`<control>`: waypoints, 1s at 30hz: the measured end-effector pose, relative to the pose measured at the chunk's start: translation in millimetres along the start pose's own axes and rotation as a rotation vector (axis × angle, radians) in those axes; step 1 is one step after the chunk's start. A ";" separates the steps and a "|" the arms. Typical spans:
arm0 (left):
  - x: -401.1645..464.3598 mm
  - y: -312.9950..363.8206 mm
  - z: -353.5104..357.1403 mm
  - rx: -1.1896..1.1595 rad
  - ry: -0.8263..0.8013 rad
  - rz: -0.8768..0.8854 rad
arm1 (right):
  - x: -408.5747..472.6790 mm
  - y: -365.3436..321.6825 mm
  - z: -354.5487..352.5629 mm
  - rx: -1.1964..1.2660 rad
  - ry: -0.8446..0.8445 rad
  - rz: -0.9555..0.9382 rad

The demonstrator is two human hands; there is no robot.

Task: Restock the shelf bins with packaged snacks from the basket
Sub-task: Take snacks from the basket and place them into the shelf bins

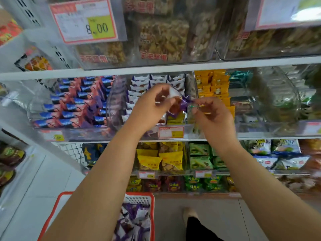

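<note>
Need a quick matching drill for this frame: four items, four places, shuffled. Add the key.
Items
1. Snack pack
2. Red basket
3. 8.00 price tag
4. Blue-and-pink packs

Places
A. On the floor, below the arms
B. In the bin to the left of the white-and-purple bin
C. Held between the left hand and right hand
D. On the front of the top shelf bin

Pairs: 1-C, 2-A, 3-D, 4-B
</note>
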State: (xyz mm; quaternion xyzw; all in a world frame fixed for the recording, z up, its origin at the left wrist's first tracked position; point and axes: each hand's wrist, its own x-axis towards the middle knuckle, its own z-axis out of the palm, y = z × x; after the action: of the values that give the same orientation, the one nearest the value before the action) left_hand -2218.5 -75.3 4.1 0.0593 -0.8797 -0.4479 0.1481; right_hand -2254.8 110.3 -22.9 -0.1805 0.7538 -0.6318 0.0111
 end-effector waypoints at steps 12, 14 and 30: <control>64.1 -37.7 47.4 0.433 -0.211 0.095 | 9.6 47.1 -13.2 -0.397 0.091 -0.213; 65.4 -41.5 49.7 0.458 -0.198 0.100 | 9.6 48.2 -11.8 -0.425 0.092 -0.235; 62.0 -51.5 51.7 0.879 -0.325 0.175 | 7.3 52.8 -8.5 -0.498 0.128 -0.391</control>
State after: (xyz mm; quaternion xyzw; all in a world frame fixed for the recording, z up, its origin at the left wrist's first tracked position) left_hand -2295.1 -80.6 -53.2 -0.0287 -0.9993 -0.0225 0.0067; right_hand -2277.3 123.6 -70.1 -0.2793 0.8353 -0.4281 -0.2024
